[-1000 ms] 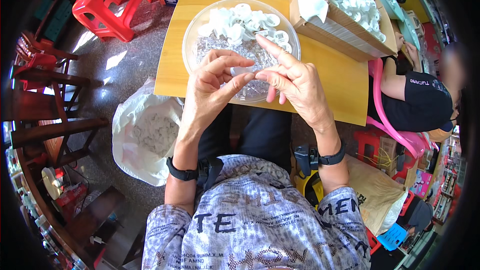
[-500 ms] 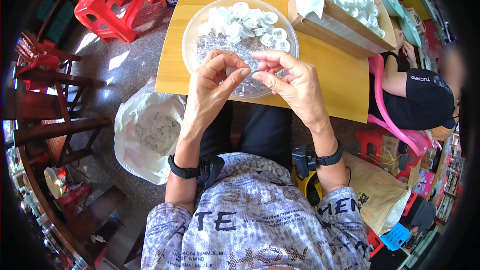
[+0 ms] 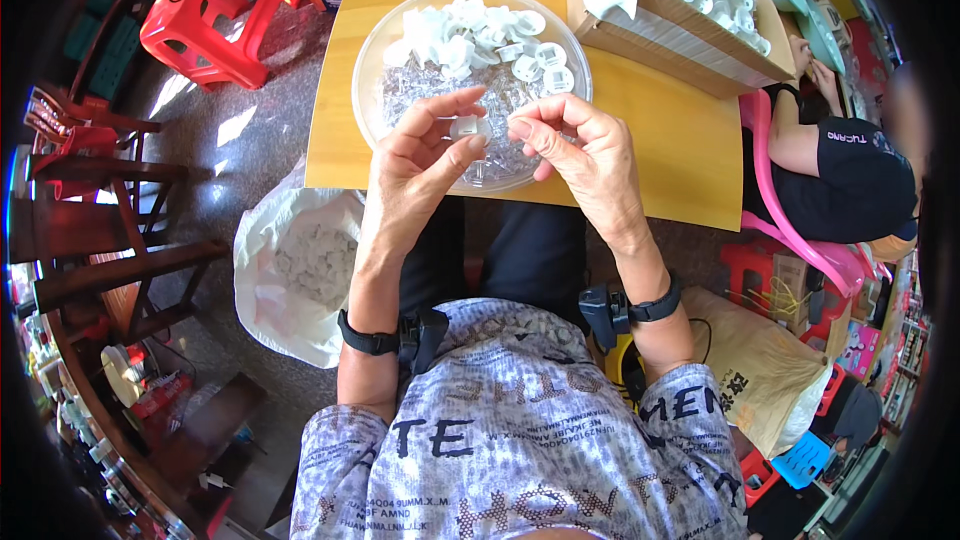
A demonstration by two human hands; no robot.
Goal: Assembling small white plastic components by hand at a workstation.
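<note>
A small white plastic part (image 3: 468, 127) sits between the thumb and fingers of my left hand (image 3: 425, 145). Just to its right, my right hand (image 3: 582, 155) has thumb and forefinger pinched together; whatever may be between them is too small to make out. Both hands are over the near side of a round clear plastic tray (image 3: 362, 112). White ring-shaped plastic parts (image 3: 470, 35) are heaped in the tray's far half. Many small clear pieces (image 3: 425, 90) cover its nearer half, partly hidden by my hands.
On the yellow table (image 3: 660, 155), a cardboard box (image 3: 680, 45) full of white parts stands at the far right. A white sack (image 3: 262, 285) of small pieces is on the floor at left, beyond it a red stool (image 3: 215, 25). Another person (image 3: 850, 175) sits at right.
My left fingers have spread, and the white plastic part now shows between them. My right thumb and forefinger have closed into a pinch. The view has shifted slightly.
</note>
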